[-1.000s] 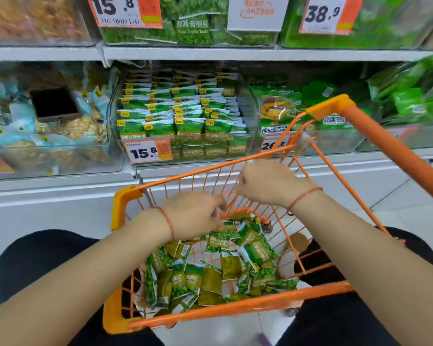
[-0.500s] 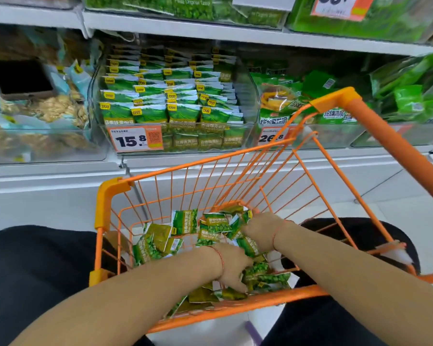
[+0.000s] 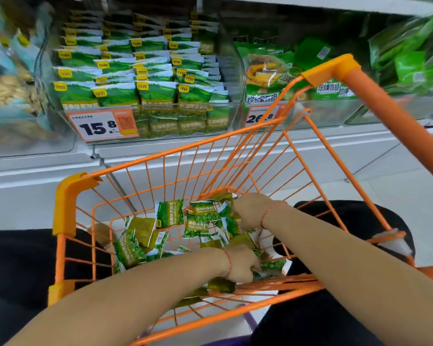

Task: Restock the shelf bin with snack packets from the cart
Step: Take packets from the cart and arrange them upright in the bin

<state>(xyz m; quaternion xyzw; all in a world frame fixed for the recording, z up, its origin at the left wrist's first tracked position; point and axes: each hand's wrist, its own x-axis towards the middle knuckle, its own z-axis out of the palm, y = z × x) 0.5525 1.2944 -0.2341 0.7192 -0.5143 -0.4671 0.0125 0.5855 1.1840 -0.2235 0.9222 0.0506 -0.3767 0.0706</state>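
Holding green packets [image 3: 205, 216], cart [image 3: 68, 203]; bin [image 3: 140, 96] full; both hands' grip unclear.

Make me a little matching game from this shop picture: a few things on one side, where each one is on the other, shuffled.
Things:
1. left hand
2. right hand
3. price tag 15.8
4. loose green packets

Places:
A. front of the clear shelf bin
B. bottom of the orange cart
C. near side of the packet pile
D. far side of the packet pile

Pairs: 1-C, 2-D, 3-A, 4-B
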